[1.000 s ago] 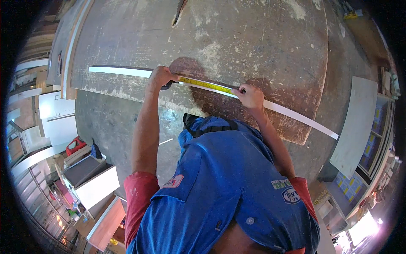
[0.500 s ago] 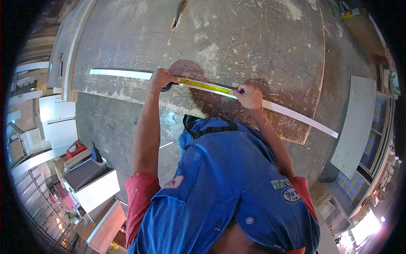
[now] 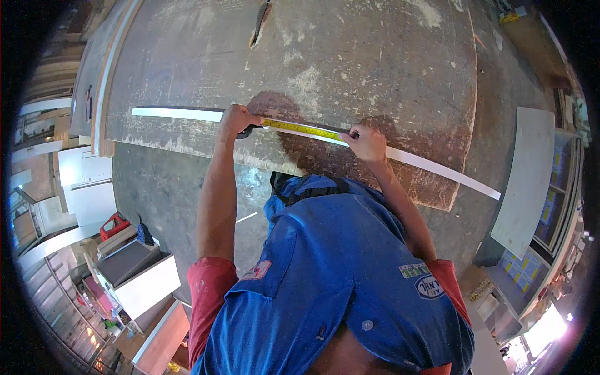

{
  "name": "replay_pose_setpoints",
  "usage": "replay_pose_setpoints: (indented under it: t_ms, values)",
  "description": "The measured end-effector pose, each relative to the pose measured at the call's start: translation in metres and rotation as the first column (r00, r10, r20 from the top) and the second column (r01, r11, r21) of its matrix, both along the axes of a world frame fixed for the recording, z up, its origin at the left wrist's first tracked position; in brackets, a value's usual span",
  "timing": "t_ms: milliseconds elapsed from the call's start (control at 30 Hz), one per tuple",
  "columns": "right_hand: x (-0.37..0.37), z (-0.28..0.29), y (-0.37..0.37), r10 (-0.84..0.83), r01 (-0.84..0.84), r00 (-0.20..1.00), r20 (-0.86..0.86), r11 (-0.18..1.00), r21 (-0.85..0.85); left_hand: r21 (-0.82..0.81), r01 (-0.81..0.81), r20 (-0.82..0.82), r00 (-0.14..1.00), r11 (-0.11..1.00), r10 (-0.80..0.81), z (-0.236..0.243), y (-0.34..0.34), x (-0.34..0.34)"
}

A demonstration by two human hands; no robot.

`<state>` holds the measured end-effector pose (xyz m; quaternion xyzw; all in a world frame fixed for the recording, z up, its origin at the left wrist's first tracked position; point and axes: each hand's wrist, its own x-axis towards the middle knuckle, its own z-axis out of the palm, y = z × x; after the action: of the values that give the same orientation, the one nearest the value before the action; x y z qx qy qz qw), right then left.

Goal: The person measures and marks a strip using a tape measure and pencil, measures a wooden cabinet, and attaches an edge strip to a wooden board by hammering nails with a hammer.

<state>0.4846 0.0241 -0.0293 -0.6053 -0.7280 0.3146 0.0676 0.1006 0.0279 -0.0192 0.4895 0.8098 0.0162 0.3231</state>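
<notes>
A long, narrow white strip (image 3: pixel 425 163) lies across a scuffed brown board (image 3: pixel 319 62), its right end reaching past the board's edge. My left hand (image 3: pixel 239 120) is closed round the dark case of a tape measure (image 3: pixel 252 130) on the strip. The yellow blade (image 3: pixel 300 128) stretches along the strip to my right hand (image 3: pixel 367 142), whose curled fingers pinch its end and a small dark piece that I cannot make out. Both hands rest at the strip, with shadows on the board beyond them.
A wooden rail (image 3: pixel 112 75) runs along the left. White panels (image 3: pixel 84 178), a red tool case (image 3: pixel 112 226) and an open box (image 3: pixel 144 281) are at lower left. A pale panel (image 3: pixel 525 178) and a cabinet (image 3: pixel 556 206) stand at right. A dark slot cuts the board's top.
My hands and the tape keep their hold and place on the strip. The view has shifted slightly, with little else visibly different.
</notes>
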Motion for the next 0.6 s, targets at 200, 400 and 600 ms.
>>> replay_pose_setpoints:
  t_ms: [200, 400, 600]
  values:
    - [0.001, -0.003, 0.001, 0.006, -0.006, 1.0, -0.002, 1.0, -0.003, -0.012, -0.039, 0.033, 0.999, 0.999, 0.039, 0.005, 0.0, 0.001]
    - [0.0, -0.002, 0.001, -0.002, 0.002, 1.0, -0.004, 1.0, -0.009, -0.036, -0.033, 0.035, 0.999, 0.999, 0.034, 0.011, 0.001, 0.004]
    - [0.004, -0.012, -0.002, -0.002, 0.005, 0.999, -0.039, 0.997, 0.076, -0.062, -0.031, 0.025, 0.999, 0.998, 0.032, 0.011, 0.003, 0.006]
